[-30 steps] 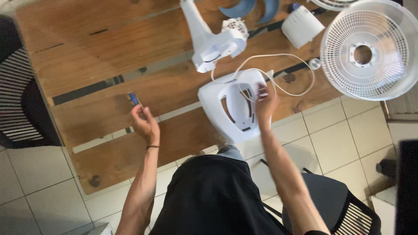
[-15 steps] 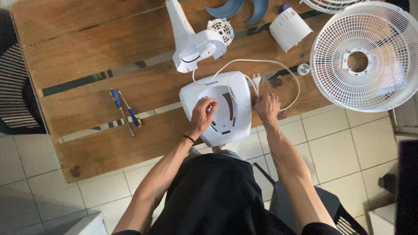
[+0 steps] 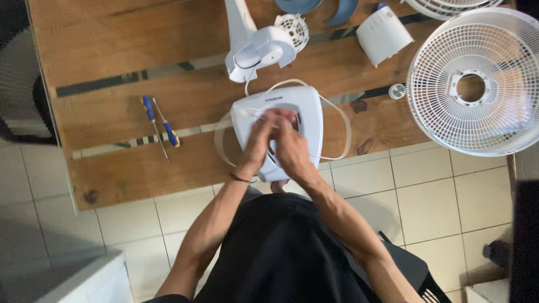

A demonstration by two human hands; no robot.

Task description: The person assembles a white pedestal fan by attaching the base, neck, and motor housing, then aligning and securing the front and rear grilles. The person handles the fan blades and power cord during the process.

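Observation:
A white fan base lies at the near edge of the wooden table, with a white cord looped around it. My left hand and my right hand rest together on top of the base, fingers meeting over its middle and touching the cord there. Whether either hand grips anything is hidden by the fingers. Behind the base lies the white fan stand with its motor head.
Two blue-handled screwdrivers lie on the table to the left. A white fan grille overhangs the table's right end. A white motor cover, blue fan blades and a small white cap sit at the back. Tiled floor lies below.
My left hand left the screwdrivers on the table and came right onto the fan base. Both hands now meet on top of it, and the cord lies looped around the base.

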